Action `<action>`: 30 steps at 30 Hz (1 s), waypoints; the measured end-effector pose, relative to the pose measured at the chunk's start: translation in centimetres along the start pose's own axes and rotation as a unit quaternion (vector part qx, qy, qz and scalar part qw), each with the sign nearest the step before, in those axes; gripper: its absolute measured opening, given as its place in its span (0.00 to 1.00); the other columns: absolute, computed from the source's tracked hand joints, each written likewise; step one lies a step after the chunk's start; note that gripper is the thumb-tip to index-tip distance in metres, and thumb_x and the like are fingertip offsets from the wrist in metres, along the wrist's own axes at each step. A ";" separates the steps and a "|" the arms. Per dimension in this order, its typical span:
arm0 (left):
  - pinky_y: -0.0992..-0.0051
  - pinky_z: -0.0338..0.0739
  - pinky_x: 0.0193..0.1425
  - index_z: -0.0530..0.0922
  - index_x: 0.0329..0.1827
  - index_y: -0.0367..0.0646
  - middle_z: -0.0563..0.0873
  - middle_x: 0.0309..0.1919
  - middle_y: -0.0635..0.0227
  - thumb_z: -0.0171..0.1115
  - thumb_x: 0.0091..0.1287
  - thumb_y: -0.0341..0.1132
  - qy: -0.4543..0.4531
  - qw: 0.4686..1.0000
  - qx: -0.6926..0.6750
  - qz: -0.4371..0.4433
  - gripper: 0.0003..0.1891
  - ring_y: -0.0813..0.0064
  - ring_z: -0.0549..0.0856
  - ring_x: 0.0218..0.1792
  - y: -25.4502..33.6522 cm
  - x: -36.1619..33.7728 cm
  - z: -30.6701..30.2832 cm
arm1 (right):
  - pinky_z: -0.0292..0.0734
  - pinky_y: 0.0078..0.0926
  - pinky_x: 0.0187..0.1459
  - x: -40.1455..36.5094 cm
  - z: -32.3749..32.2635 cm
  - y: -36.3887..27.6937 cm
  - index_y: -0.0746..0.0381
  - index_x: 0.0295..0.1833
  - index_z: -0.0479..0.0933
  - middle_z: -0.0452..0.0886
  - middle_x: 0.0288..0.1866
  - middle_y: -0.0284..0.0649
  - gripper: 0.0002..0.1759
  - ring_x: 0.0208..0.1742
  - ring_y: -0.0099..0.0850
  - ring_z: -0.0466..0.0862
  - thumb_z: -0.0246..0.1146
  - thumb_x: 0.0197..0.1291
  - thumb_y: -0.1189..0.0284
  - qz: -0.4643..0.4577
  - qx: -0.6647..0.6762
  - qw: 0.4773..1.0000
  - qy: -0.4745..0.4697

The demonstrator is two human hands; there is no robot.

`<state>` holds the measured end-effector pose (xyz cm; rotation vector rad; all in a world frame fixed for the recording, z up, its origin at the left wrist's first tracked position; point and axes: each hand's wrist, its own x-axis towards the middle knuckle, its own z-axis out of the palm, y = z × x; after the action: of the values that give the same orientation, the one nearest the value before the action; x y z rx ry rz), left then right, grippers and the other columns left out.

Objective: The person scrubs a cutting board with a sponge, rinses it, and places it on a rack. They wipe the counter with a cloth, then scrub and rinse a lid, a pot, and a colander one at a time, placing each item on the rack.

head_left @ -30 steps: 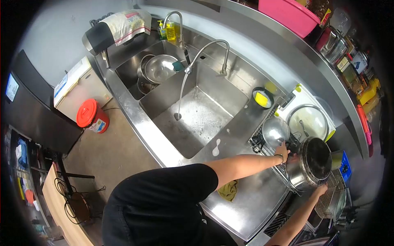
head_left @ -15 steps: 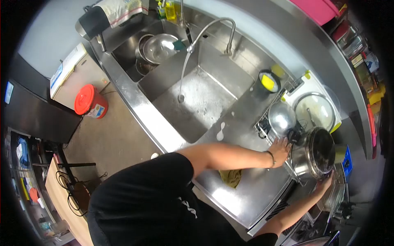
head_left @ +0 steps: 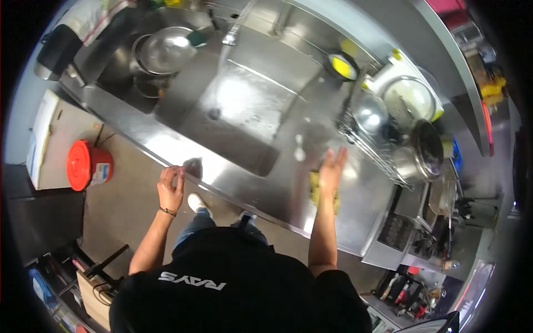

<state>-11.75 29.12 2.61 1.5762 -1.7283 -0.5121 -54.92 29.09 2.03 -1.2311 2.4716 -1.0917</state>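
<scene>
My left hand [head_left: 171,187], a dark bracelet at its wrist, hovers by the front edge of the steel counter with loosely bent fingers and nothing visible in them. My right hand [head_left: 331,172] is stretched out flat over the counter, above a yellow-green cloth [head_left: 315,191] that it partly covers. To its right stands a wire dish rack [head_left: 373,154]. A steel pot [head_left: 404,165] lies tipped on its side there, apart from both hands. Behind it are a shiny metal bowl [head_left: 369,111] and a round glass lid [head_left: 410,97].
A large sink basin [head_left: 247,141] lies ahead, under a spring-hose faucet [head_left: 232,36]. Metal bowls [head_left: 166,51] fill the smaller basin at left. A black bowl with a yellow sponge [head_left: 342,67] sits at the back. A red lidded bucket [head_left: 80,165] stands on the floor.
Both hands have come away from the pot, which stays in the rack. My left hand moved far left to the counter edge; my right hand moved left over the cloth. The view shifted too.
</scene>
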 end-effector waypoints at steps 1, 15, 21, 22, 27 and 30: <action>0.68 0.77 0.40 0.80 0.38 0.39 0.83 0.34 0.58 0.58 0.60 0.27 0.013 0.999 -0.005 -0.044 0.06 0.62 0.82 0.36 -2.0 -0.1 -1.9 | 0.44 0.39 0.71 -0.5 3.6 -4.4 0.68 0.70 0.53 0.52 0.73 0.49 0.36 0.74 0.45 0.50 0.43 0.66 0.53 0.037 -0.086 0.995 -0.032; 0.67 0.77 0.34 0.82 0.38 0.43 0.83 0.28 0.54 0.58 0.59 0.32 -0.075 0.964 0.123 -0.223 0.07 0.57 0.83 0.29 -26.2 -3.2 -16.4 | 0.77 0.26 0.31 -2.4 36.7 -28.8 0.65 0.35 0.78 0.80 0.26 0.38 0.08 0.25 0.27 0.78 0.56 0.58 0.72 -0.018 0.319 0.944 -0.089; 0.65 0.78 0.44 0.82 0.41 0.44 0.84 0.33 0.53 0.58 0.59 0.38 -0.127 0.915 0.148 -0.352 0.12 0.53 0.84 0.38 -32.4 -9.4 -17.0 | 0.79 0.33 0.36 -2.2 48.5 -41.5 0.65 0.47 0.76 0.81 0.41 0.49 0.19 0.36 0.39 0.83 0.61 0.54 0.63 0.155 0.424 0.882 -0.135; 0.64 0.78 0.46 0.81 0.43 0.44 0.84 0.33 0.52 0.57 0.60 0.40 -0.143 0.899 0.146 -0.388 0.13 0.52 0.83 0.39 -32.5 -10.6 -17.4 | 0.78 0.35 0.43 -1.9 47.7 -44.8 0.65 0.50 0.74 0.80 0.45 0.52 0.22 0.39 0.44 0.83 0.62 0.54 0.61 0.266 0.491 0.792 -0.245; 0.62 0.77 0.46 0.81 0.44 0.45 0.84 0.35 0.51 0.56 0.62 0.44 -0.157 0.794 0.168 -0.562 0.15 0.52 0.83 0.41 -35.7 -20.3 -18.8 | 0.77 0.41 0.42 -2.4 60.5 -44.4 0.61 0.67 0.55 0.67 0.56 0.49 0.47 0.41 0.42 0.76 0.64 0.48 0.46 0.437 0.379 0.758 -0.301; 0.65 0.78 0.45 0.81 0.43 0.46 0.85 0.35 0.54 0.57 0.60 0.45 -0.052 0.756 0.037 -0.652 0.15 0.59 0.85 0.41 -31.7 -19.8 -20.5 | 0.72 0.52 0.52 -3.3 63.2 -43.3 0.59 0.67 0.53 0.58 0.63 0.52 0.51 0.52 0.48 0.72 0.64 0.45 0.40 0.644 0.458 0.482 -0.380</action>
<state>24.43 46.58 -11.53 2.6917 -0.4017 -1.1756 2.32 -19.25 -14.38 0.5078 1.0045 -0.7421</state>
